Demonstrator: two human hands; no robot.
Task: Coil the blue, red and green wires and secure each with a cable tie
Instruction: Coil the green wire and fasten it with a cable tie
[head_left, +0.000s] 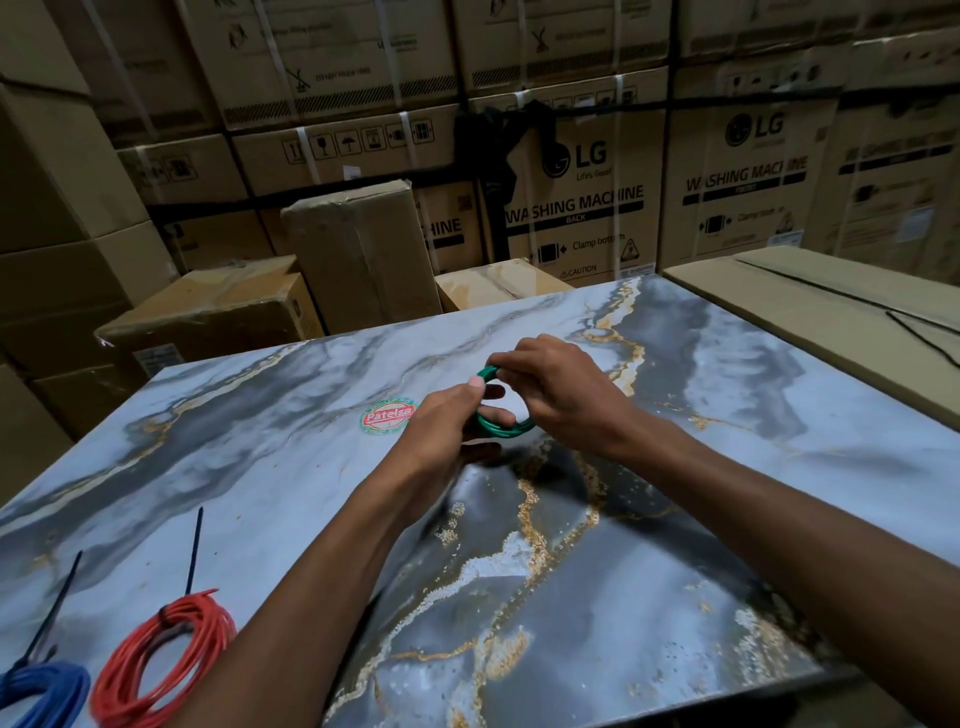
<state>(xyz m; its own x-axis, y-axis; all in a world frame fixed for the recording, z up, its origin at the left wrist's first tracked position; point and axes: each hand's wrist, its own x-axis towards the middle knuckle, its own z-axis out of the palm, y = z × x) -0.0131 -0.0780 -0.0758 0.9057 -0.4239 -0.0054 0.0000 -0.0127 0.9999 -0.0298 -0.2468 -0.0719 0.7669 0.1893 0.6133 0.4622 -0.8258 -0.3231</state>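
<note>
I have both hands, left hand (452, 415) and right hand (550, 384), pinching the green wire coil (501, 423) just right of the Patelsa sticker (387, 414); I'd keep loops stacked tight, then tie.

The green wire (506, 422) was wound into a small coil, held above the table's middle. The red wire (165, 659) and blue wire (49, 688) lay coiled near the left corner, each bound by a black cable tie (193, 553).
</note>
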